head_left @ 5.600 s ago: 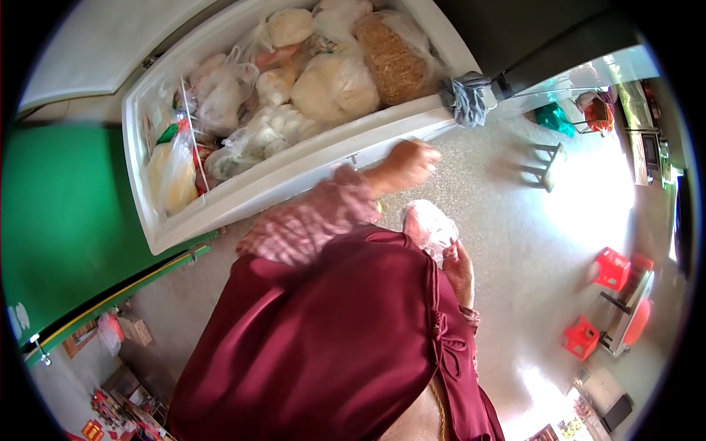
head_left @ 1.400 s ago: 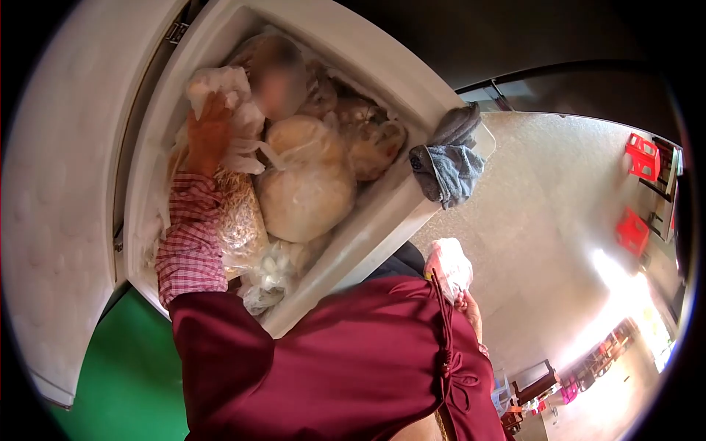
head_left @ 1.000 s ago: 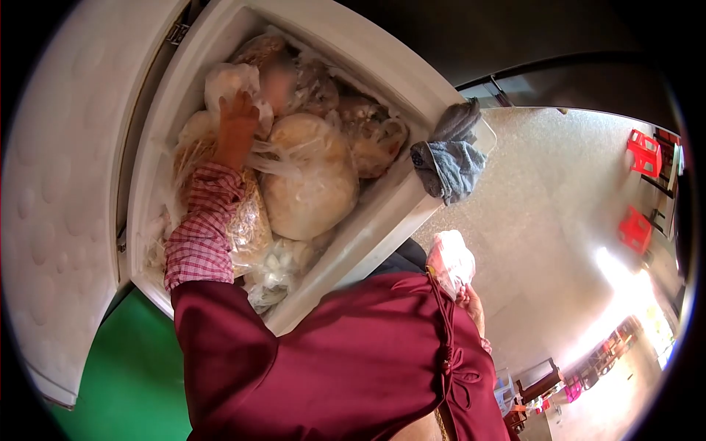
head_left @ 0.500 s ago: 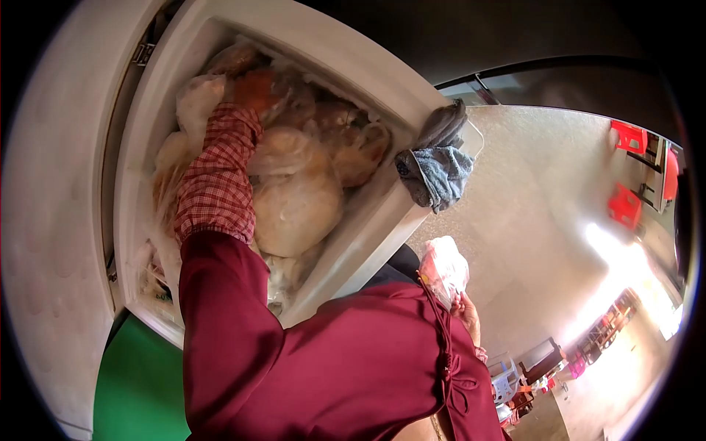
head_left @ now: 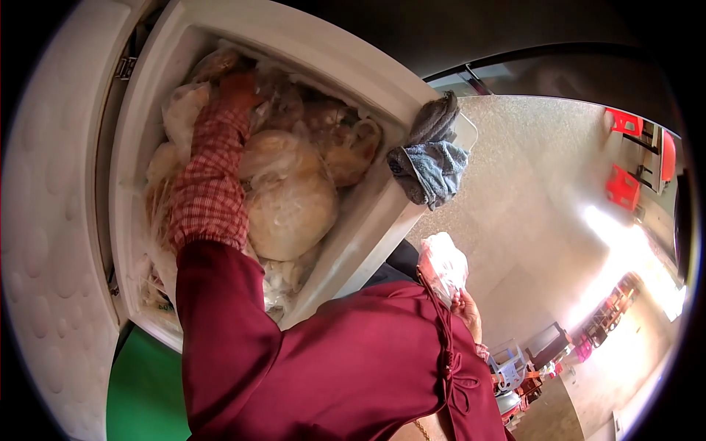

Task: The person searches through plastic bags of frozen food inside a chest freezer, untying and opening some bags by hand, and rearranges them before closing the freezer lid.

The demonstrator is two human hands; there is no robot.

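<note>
My left hand [head_left: 239, 90], its arm in a red plaid sleeve cover, reaches deep into an open chest freezer [head_left: 353, 242] among plastic bags. Its fingers are hidden there. Beside the hand lies a whitish plastic bag [head_left: 184, 110], and nearer to me sits a large, round, pale bagged bundle [head_left: 290, 209]. A bag with brownish contents [head_left: 353, 154] rests against the far right wall. Outside the freezer, at my side, my right hand [head_left: 465, 307] is closed on the gathered end of a plastic bag with pinkish-white contents [head_left: 443, 264].
Grey cloths [head_left: 432, 165] hang over the freezer's right corner. The raised white lid [head_left: 51, 220] stands along the left. A green surface [head_left: 143, 386] shows below it. Red stools [head_left: 624, 187] and other furniture stand farther off on the floor [head_left: 515, 198].
The view has shifted slightly, so the freezer sits a little farther left. My left hand stays among the bags with a small shift. My right hand still holds its bag.
</note>
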